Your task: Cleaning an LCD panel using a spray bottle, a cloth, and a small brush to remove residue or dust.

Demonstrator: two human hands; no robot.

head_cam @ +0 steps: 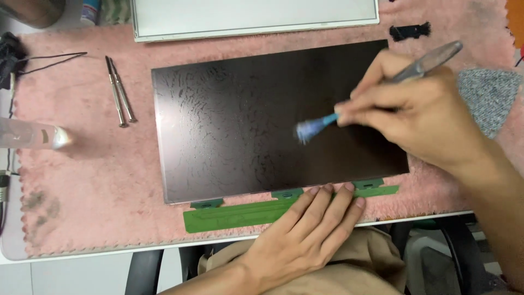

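Brushing across the dark display panel [273,120], right hand [420,114] is clamped on a toothbrush [382,90], blue bristles touching the glass right of centre. Left hand [311,229] lies flat, fingers together, fingertips pressing the panel's near edge & the green circuit strip [229,214]. Panel sits mid pink mat [87,180], long axis running L-R, straight ahead of both hands; left hand is nearer its bottom edge. Two screwdrivers [120,93] lie well apart, off to the left.
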